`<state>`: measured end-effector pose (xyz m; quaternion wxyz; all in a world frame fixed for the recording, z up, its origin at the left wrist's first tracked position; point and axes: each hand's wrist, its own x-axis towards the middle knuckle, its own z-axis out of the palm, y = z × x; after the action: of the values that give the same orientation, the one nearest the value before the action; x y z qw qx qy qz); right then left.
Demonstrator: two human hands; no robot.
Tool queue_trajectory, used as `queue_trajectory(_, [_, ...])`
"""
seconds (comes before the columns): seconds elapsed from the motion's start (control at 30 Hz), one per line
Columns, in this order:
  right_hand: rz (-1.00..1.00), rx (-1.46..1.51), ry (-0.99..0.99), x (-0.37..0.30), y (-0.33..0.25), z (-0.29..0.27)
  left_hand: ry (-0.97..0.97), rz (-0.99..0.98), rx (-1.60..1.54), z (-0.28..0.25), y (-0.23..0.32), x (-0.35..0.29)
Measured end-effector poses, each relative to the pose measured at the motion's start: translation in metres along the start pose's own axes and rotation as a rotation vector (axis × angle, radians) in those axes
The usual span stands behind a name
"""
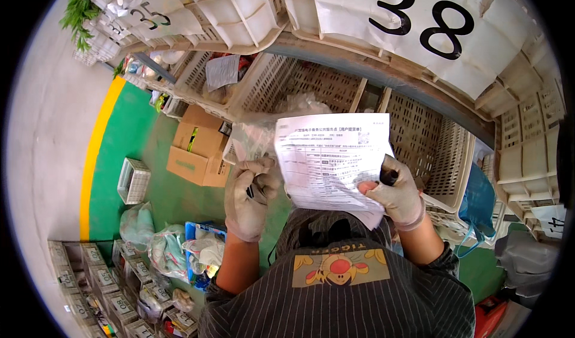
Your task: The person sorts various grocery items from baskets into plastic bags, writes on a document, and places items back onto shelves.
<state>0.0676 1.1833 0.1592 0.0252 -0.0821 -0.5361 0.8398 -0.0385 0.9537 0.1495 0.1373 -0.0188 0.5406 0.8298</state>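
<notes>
Both hands wear grey gloves. The right hand [400, 195] pinches a white printed sheet [330, 158] by its lower right edge, thumb on the paper, fingers also wrapped around a dark marker [389, 175]. Left of that grip, the left hand [250, 195] clutches a crumpled clear plastic bag [263, 133], fingers curled tight.

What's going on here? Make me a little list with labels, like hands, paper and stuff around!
left hand: gloved, gripping a clear plastic bag
right hand: gloved, holding a printed paper sheet and a dark marker
in front: pale plastic crates stacked on their sides
floor: green, with a cardboard box, a small white basket and filled bags
</notes>
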Motion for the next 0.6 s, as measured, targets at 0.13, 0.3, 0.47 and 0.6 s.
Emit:
queue_trajectory(0.13, [0.054, 0.089, 0.004, 0.0, -0.004, 0.006, -0.344, -0.141, 0.202, -0.04, -0.009, 0.016])
queue_trajectory(0.3, [0.122, 0.157, 0.024, 0.002, -0.003, 0.008, -0.445, 0.063, 0.2, -0.006, -0.013, 0.001])
queue_trajectory(0.47, [0.121, 0.054, 0.036, 0.004, -0.005, 0.008, -0.459, -0.289, 0.345, 0.008, 0.008, -0.014])
queue_trajectory(0.6, [-0.045, -0.172, 0.056, 0.001, -0.005, 0.004, -0.495, -0.329, 0.377, 0.01, 0.013, -0.013])
